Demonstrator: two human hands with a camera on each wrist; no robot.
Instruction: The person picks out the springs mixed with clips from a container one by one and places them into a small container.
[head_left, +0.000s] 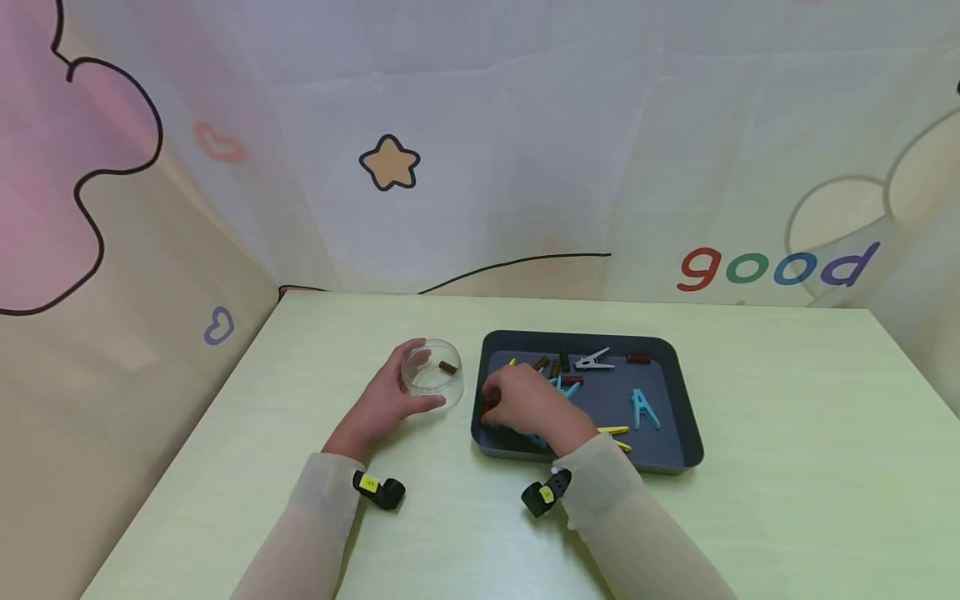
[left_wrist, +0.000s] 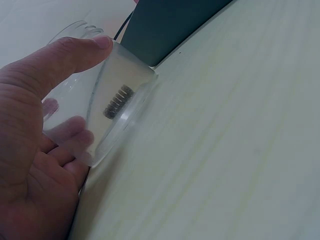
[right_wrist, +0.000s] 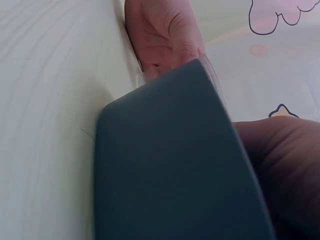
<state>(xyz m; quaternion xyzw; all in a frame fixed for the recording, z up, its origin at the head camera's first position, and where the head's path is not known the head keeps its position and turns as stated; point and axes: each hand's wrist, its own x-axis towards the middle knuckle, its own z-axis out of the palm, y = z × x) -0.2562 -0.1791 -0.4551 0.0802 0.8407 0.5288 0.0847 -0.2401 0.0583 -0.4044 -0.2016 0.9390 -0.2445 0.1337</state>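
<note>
My left hand (head_left: 382,408) grips a clear round jar (left_wrist: 100,120) between thumb and fingers, left of the tray. One small brown coil spring (head_left: 447,367) lies inside the jar. Over the left end of a dark grey tray (head_left: 600,400), my right hand (head_left: 534,398) reaches down with bent fingers. Thumb and index finger pinch a dark red spring (head_left: 490,401), mostly covered by the hand. In the right wrist view the tray wall (right_wrist: 170,160) hides those fingertips.
Inside the tray lie more springs, including a red one (head_left: 638,358) and a dark green one (head_left: 565,362). Clothespins lie among them: white (head_left: 595,360), blue (head_left: 643,408) and yellow (head_left: 615,431). A pale wooden table (head_left: 810,433) extends around it, with a printed curtain (head_left: 510,167) behind.
</note>
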